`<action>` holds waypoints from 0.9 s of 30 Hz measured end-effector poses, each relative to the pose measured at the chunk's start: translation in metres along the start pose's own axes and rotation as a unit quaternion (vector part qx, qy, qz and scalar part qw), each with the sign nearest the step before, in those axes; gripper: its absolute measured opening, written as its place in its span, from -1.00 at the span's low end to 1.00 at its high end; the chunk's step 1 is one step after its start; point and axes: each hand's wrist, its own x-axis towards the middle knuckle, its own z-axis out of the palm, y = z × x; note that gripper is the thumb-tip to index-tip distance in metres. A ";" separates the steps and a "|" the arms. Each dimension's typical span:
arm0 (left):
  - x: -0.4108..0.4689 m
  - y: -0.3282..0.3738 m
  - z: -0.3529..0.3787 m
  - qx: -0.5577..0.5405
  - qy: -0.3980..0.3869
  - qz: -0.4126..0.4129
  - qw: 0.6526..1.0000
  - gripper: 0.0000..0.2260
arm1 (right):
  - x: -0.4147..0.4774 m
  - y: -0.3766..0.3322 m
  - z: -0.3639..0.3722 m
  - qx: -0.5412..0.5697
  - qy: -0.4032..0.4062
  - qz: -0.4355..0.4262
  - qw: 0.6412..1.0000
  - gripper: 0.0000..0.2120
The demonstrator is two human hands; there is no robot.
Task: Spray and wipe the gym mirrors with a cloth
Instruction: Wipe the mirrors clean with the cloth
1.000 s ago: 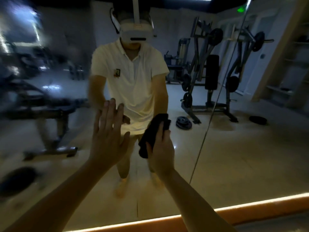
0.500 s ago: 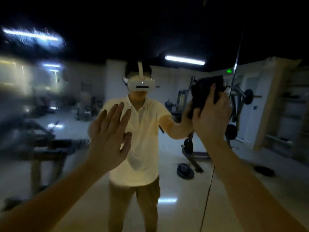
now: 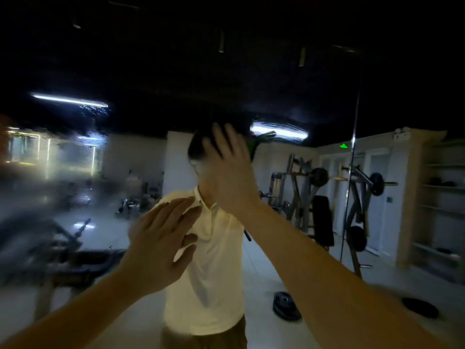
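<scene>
Dim gym surroundings fill a wall mirror (image 3: 141, 172), whose left part is hazy and streaked with wet film (image 3: 50, 187) while the right part reflects sharply. A thin vertical seam (image 3: 351, 177) between panels runs down the glass on the right. The person's own reflection stands in the middle in a cream polo shirt (image 3: 208, 263). The left hand (image 3: 161, 238) is held up flat before the glass at chest height of the reflection, fingers straight and close together, holding nothing; whether the palm touches the mirror is unclear. The right hand (image 3: 226, 172) is raised higher, over the reflection's head, and is blurred by motion. Under it lies the dark cloth (image 3: 256, 143), showing past the right side of the hand against the glass. Its fingers (image 3: 219, 138) look stretched upward over the cloth, but the blur hides the thumb, so I cannot tell if the cloth is gripped or only pressed. Reflected behind are two ceiling tube lights (image 3: 279, 132), a green exit sign (image 3: 344, 146), plate-loaded machines (image 3: 314, 195), a weight plate (image 3: 286, 308) on the pale floor, wall shelves (image 3: 440, 210) at far right and a dark bench (image 3: 75, 255) low at left.
</scene>
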 end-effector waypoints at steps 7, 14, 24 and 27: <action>0.028 0.012 -0.039 -0.073 0.117 -0.057 0.989 -0.75 | -0.024 0.004 -0.036 0.173 -0.095 -0.051 0.979 -0.33; 0.110 0.050 -0.092 -0.450 0.059 -0.231 0.861 -0.43 | 0.005 0.044 -0.108 0.531 -0.157 0.307 0.774 -0.56; 0.197 0.094 -0.088 -0.565 -0.066 -0.357 0.741 -0.75 | -0.022 0.117 -0.157 0.602 -0.234 0.440 0.624 -0.86; 0.220 0.103 -0.080 -0.547 -0.080 -0.369 0.747 -0.83 | -0.033 0.127 -0.162 0.602 -0.246 0.423 0.631 -0.80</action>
